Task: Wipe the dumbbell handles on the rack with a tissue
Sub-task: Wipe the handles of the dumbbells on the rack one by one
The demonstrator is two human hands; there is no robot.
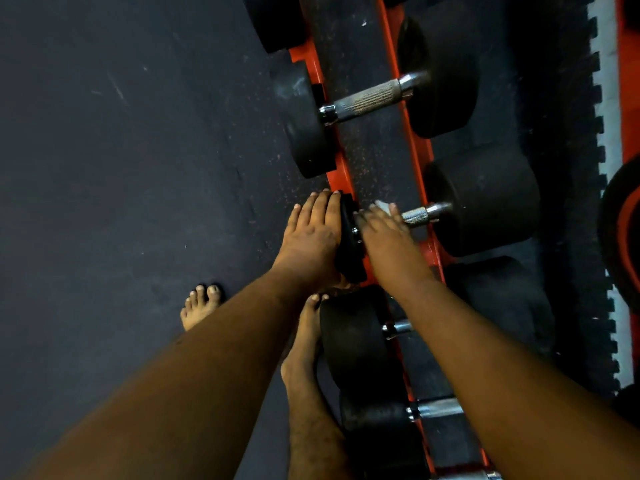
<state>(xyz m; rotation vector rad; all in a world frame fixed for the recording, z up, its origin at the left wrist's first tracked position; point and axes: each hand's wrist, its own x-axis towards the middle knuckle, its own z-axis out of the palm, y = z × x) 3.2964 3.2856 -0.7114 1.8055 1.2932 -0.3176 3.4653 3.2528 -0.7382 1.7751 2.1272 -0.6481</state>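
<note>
A low orange rack (420, 147) holds several black dumbbells side by side. My left hand (311, 233) rests flat with straight fingers on the near weight (349, 251) of the middle dumbbell. My right hand (382, 230) lies over that dumbbell's knurled steel handle (417, 213) and holds a white tissue (384, 206) against it; only a corner of the tissue shows past the fingers. The far weight (485, 199) of this dumbbell sits on the rack's far rail.
Another dumbbell with a bare steel handle (370, 98) lies further along the rack. Nearer dumbbells (353, 337) sit under my right forearm. My bare feet (201, 306) stand on dark rubber floor (121, 150) left of the rack. A toothed white mat edge (609, 133) runs at right.
</note>
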